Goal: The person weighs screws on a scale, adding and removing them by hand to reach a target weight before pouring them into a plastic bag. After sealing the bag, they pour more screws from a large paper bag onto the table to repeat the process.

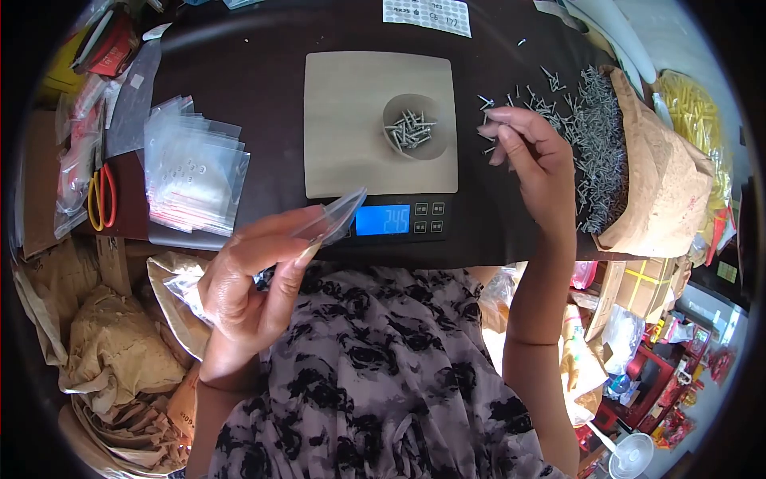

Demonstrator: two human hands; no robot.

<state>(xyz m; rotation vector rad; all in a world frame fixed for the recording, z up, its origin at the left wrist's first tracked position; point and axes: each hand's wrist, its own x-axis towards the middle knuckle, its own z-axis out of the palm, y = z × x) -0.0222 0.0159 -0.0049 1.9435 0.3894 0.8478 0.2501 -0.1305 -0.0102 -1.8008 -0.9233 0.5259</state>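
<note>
My left hand (259,275) pinches a small clear plastic bag (339,217) between thumb and fingers, in front of the scale. On the steel plate of the digital scale (343,120) sits a small round dish (440,144) with a pile of screws (411,129) in it. The scale's blue display (383,219) is lit, its digits seeming to read 245. To the right of the scale my right hand (527,152) is closed in a pinch, with small screws at its fingertips. Beside it, loose screws (598,152) spill from a brown paper bag (658,172).
A stack of clear zip bags (195,176) lies left of the scale. Further left are scissors (102,195) with orange and yellow handles. A label sheet (427,16) lies at the back. Paper sacks (120,351) stand below the table at left, a white fan (630,455) at lower right.
</note>
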